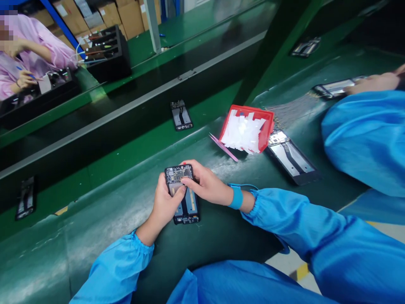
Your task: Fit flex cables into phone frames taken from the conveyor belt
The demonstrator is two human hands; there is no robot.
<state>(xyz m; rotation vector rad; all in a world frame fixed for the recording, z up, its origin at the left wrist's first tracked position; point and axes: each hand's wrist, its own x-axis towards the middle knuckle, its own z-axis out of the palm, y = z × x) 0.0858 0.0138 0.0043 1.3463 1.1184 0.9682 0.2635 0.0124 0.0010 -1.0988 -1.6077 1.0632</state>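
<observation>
An opened smartphone with its circuit board and inner metal plate showing is held over the green bench mat. My left hand is closed on its left edge, with the thumb lying across the inside. Around the upper right side wraps my right hand, its thumb pressing near the lower edge of the circuit board. The right fingers behind the phone are hidden. Pink tweezers lie beside a red tray of white film strips. Right of the tray rests another opened phone.
Further opened phones lie on the green line surface, one ahead, one far left and one far back. Thin cables spread behind the tray. A co-worker's blue sleeve is close at right. Another person in pink works across the line.
</observation>
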